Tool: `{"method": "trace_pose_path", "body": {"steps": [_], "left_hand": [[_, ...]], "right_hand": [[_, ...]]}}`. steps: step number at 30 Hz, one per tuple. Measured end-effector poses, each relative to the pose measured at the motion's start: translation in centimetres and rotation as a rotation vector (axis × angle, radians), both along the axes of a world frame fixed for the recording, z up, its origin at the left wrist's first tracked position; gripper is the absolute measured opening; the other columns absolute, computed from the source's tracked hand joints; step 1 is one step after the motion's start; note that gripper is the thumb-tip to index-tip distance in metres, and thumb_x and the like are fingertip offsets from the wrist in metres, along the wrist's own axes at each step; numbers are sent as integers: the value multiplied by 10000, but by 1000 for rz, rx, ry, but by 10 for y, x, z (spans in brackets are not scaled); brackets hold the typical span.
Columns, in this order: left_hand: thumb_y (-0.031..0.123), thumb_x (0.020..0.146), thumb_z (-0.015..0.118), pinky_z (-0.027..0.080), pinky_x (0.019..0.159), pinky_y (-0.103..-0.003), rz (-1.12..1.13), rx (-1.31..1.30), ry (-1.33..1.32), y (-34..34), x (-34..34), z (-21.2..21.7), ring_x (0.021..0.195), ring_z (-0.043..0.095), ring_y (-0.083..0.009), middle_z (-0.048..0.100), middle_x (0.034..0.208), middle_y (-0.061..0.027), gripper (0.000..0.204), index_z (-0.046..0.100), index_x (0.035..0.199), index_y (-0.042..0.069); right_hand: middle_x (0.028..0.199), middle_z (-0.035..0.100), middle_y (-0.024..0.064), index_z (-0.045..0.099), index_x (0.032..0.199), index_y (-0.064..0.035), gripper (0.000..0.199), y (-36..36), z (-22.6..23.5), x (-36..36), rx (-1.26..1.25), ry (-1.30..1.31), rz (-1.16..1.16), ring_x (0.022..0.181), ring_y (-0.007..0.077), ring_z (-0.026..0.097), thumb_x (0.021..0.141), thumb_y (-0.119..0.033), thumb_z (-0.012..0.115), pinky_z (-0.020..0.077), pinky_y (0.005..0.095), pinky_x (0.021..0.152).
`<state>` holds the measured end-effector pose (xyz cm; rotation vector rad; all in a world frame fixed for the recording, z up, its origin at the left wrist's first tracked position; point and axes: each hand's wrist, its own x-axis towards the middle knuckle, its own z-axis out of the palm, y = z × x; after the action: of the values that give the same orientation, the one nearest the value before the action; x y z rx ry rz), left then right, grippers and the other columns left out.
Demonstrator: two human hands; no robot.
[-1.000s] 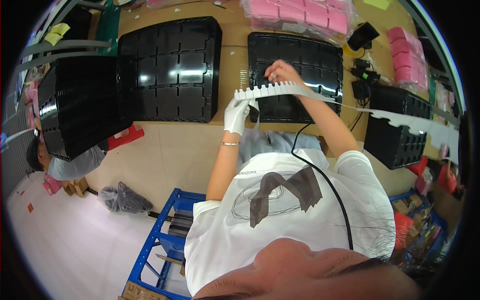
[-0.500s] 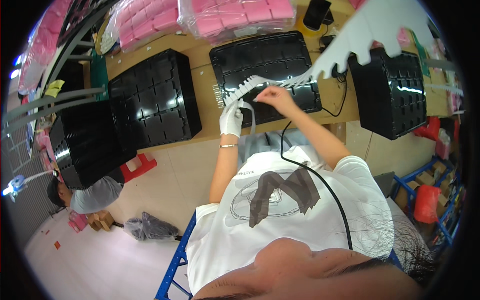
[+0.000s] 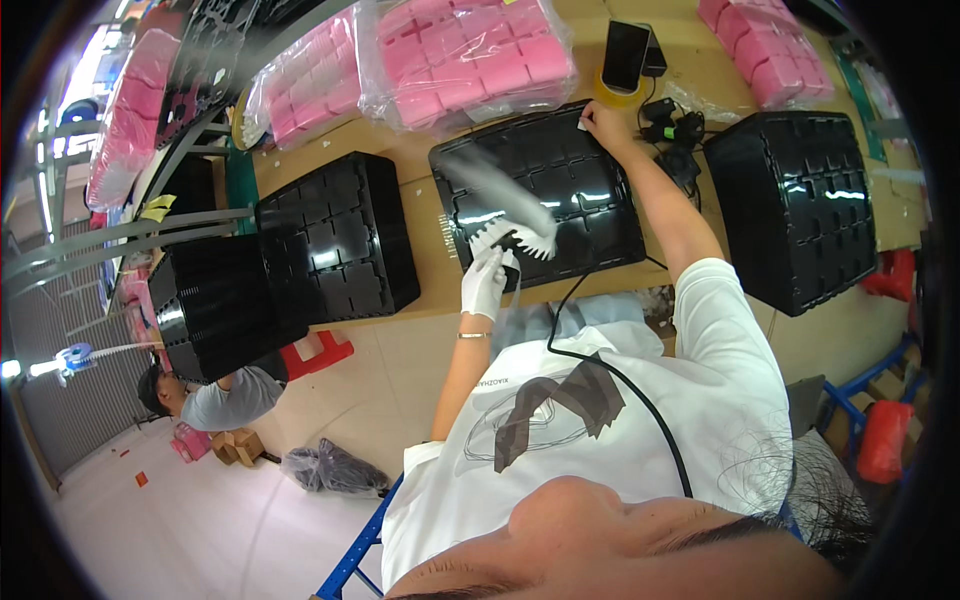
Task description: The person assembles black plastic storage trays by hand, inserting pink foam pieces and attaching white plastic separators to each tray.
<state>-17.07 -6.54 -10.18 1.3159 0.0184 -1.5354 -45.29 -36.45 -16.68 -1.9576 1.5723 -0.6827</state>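
In my white-gloved left hand [image 3: 484, 285], closed at the near left of a black plastic tray [image 3: 590, 225], is a white notched strip [image 3: 492, 236]. The strip curls over the tray, and part of it is smeared by motion. My bare right hand [image 3: 608, 130] is at the tray's far right corner, its fingers pinched together. A small white piece [image 3: 583, 124] shows at those fingertips; whether it touches the tray I cannot tell. The tray lies bottom up on the brown table [image 3: 425, 215].
More black trays stand in stacks at the left [image 3: 335, 235] and right [image 3: 790, 205]. Pink trays in clear plastic [image 3: 470, 55] lie along the back. A phone [image 3: 625, 55] stands by cables. A black cable [image 3: 640, 375] crosses my shirt. A person [image 3: 225, 395] is at the far left.
My right hand has moved from beside the strip to the tray's far right corner. The strip, stretched out high to the right before, now curls low over the tray near my left hand.
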Motion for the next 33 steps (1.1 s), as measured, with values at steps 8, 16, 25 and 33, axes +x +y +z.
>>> {"method": "trace_pose_path", "body": {"steps": [8,16,25,33], "left_hand": [[36,916,658,394,536,-150,-41,-17,-3,-17,-25,14,619,485,-39,590,833,-13,102,613,1006,19],[68,894,705,324,492,-172,-86,14,-67,-12,-39,7,565,433,-30,530,720,32,110,599,867,60],[39,910,671,365,555,-163,-129,-87,112,-23,-62,18,653,472,-21,539,808,37,110,578,947,84],[62,939,634,425,577,-163,-196,-87,134,-34,-82,26,677,516,-39,585,875,7,94,577,1012,78]], "right_hand": [[762,673,162,658,869,-64,147,-13,-15,-14,-105,43,33,724,342,658,810,-187,714,498,424,647],[718,653,146,653,850,-46,138,-1,-10,-29,-125,44,208,686,306,649,821,-172,700,494,393,623],[902,640,89,594,953,-30,86,144,27,2,888,-1473,122,801,160,598,869,-40,578,478,275,727],[693,528,-66,683,898,-37,110,244,60,35,784,-993,-15,606,26,416,847,-112,745,344,209,553]]}}
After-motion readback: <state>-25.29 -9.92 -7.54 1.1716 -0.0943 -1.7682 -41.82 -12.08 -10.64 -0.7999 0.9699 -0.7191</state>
